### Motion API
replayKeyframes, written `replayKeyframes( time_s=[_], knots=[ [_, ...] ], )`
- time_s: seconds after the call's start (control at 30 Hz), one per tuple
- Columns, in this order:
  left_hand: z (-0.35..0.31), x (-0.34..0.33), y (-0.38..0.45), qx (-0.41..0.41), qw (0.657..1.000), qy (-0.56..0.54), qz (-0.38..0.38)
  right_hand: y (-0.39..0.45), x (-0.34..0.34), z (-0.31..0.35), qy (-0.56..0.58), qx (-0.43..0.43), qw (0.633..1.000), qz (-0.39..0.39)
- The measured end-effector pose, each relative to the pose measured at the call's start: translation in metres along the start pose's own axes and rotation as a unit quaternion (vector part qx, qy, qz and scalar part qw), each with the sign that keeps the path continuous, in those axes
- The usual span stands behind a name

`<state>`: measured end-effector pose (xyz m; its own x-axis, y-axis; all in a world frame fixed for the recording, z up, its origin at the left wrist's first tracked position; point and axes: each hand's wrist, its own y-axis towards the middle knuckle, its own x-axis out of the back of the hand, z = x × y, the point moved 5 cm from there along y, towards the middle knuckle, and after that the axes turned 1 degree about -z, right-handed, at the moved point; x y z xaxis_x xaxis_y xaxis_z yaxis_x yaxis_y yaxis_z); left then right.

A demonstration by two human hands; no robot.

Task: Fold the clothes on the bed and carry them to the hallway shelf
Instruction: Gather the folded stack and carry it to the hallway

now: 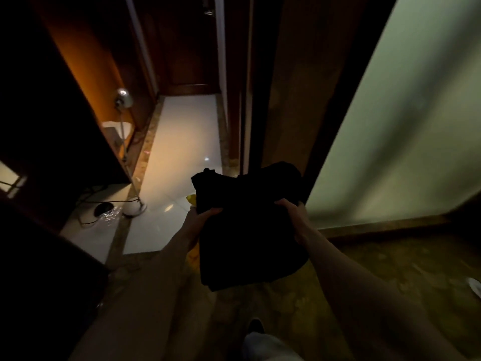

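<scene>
A stack of folded black clothes [250, 225] is held out in front of me at waist height, above the floor. A bit of yellow cloth [192, 198] peeks out under its left edge. My left hand [200, 220] grips the stack's left side, thumb on top. My right hand [294, 217] grips its right side with the thumb over the top. The fingers under the stack are hidden. No bed or shelf shows in the head view.
A narrow white-tiled hallway [182, 142] runs ahead between dark wooden walls. A floor lamp [125, 100] with a round base and cables stands at the left. A frosted glass panel [390, 126] fills the right. My foot [256, 327] is on brown marble floor.
</scene>
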<state>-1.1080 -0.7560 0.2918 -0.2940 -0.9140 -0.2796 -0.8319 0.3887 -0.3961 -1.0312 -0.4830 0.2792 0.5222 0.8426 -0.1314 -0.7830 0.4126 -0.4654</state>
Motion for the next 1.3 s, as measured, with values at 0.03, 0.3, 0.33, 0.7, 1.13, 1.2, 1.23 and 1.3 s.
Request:
replayKeyframes(
  time_s=[0.03, 0.3, 0.33, 0.7, 1.13, 1.2, 1.23, 1.3],
  knots=[
    [-0.006, 0.007, 0.002, 0.001, 1.000, -0.005, -0.012, 0.010, -0.012, 0.002, 0.004, -0.001, 1.000, 0.014],
    [-0.044, 0.080, 0.033, 0.013, 0.991, -0.025, -0.129, 0.087, -0.111, 0.030, -0.034, -0.028, 0.990, 0.131],
    [-0.046, 0.088, 0.038, 0.014, 0.989, -0.025, -0.143, 0.095, -0.124, 0.033, -0.031, -0.033, 0.987, 0.151],
    [-0.098, 0.159, 0.086, -0.036, 0.971, -0.002, -0.237, 0.172, -0.250, 0.064, -0.100, 0.000, 0.973, 0.209],
    [-0.203, 0.291, 0.220, -0.041, 0.976, 0.022, -0.211, 0.282, -0.397, 0.094, -0.066, -0.019, 0.974, 0.216],
    [-0.221, 0.303, 0.244, -0.045, 0.979, 0.011, -0.196, 0.299, -0.415, 0.104, -0.064, -0.025, 0.975, 0.211],
    [-0.227, 0.308, 0.258, -0.041, 0.982, 0.006, -0.184, 0.307, -0.423, 0.110, -0.071, -0.023, 0.976, 0.206],
    [-0.237, 0.319, 0.285, -0.029, 0.984, 0.008, -0.175, 0.326, -0.435, 0.120, -0.076, -0.027, 0.977, 0.199]
  ],
)
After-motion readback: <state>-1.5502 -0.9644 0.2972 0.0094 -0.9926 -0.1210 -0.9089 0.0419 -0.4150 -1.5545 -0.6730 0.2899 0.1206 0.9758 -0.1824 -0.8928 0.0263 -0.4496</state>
